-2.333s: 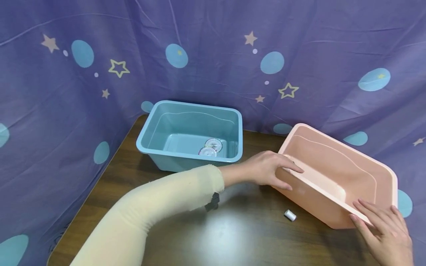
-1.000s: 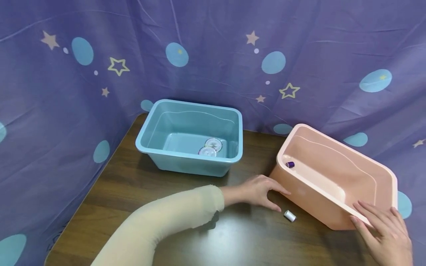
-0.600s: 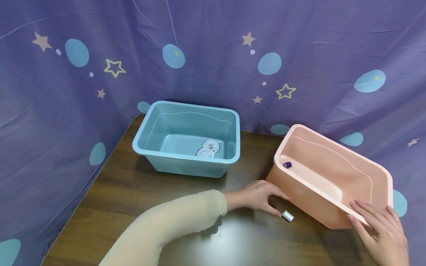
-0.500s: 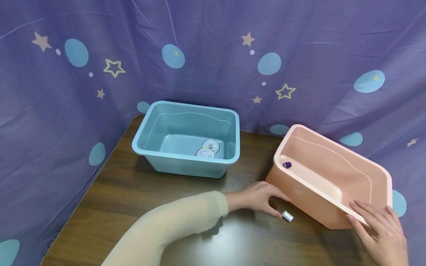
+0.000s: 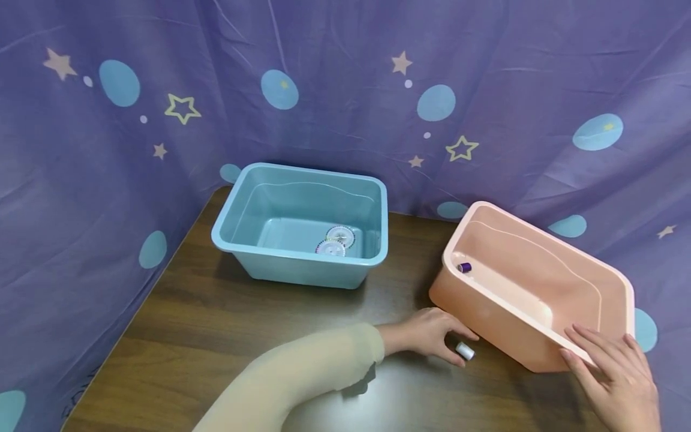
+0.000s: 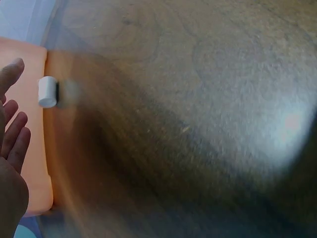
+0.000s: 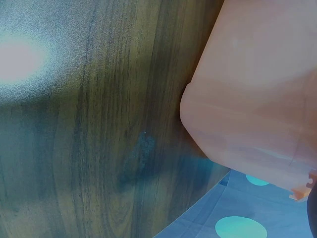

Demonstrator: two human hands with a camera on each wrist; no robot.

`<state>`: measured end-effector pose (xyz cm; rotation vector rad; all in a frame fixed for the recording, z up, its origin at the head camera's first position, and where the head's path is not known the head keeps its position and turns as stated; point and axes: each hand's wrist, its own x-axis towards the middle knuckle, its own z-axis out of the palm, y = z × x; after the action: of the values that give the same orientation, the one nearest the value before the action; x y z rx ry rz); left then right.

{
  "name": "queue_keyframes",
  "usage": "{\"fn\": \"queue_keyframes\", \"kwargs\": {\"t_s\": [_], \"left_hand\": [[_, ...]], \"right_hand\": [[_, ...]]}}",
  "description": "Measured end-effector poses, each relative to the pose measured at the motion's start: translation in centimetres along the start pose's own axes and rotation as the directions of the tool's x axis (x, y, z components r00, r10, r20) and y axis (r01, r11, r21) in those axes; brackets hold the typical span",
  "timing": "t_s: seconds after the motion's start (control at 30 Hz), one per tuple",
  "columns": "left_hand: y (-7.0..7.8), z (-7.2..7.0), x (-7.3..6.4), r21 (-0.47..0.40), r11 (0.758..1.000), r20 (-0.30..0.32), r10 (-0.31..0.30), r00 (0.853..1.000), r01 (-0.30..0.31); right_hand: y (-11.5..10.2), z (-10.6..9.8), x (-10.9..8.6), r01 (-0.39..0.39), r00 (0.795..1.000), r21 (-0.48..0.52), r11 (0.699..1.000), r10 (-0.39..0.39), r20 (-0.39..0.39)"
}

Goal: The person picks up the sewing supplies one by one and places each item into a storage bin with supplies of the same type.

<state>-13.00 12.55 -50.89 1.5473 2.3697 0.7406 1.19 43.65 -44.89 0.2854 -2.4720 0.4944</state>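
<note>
A white thread spool (image 5: pixel 465 351) lies on its side on the table, close to the front wall of the pink bin (image 5: pixel 486 312). My left hand (image 5: pixel 432 336) reaches it from the left, thumb and fingers spread on either side with a gap around the spool. In the left wrist view, the spool (image 6: pixel 48 91) shows just beyond the fingers (image 6: pixel 20 144). My right hand (image 5: pixel 621 372) holds the pink bin's near right rim, fingers over the inside and thumb on the outside. A purple thread spool (image 5: pixel 464 267) lies inside the bin at its left end.
A blue bin (image 5: pixel 299 270) stands at the back left, with two round pin wheels (image 5: pixel 330 248) on its floor. A purple patterned curtain (image 5: pixel 335 54) hangs behind the wooden table (image 5: pixel 178 342).
My left hand has moved from over the pink bin's left end down to around the white spool. The purple spool has come into view in the bin. My right hand stays on the rim.
</note>
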Motion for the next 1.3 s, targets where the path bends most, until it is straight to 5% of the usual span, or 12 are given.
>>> {"fn": "queue_keyframes", "kwargs": {"t_s": [0.73, 1.3], "left_hand": [[-0.6, 2.3, 0.4, 0.035, 0.999, 0.042, -0.027, 0.999, 0.025], [-0.1, 3.5, 1.3, 0.094, 0.995, 0.008, -0.026, 1.000, 0.025]], "right_hand": [[0.0, 0.1, -0.1, 0.012, 1.000, 0.000, 1.000, -0.012, -0.020], [0.0, 0.1, 0.0, 0.006, 1.000, -0.005, 1.000, -0.006, -0.015]]}}
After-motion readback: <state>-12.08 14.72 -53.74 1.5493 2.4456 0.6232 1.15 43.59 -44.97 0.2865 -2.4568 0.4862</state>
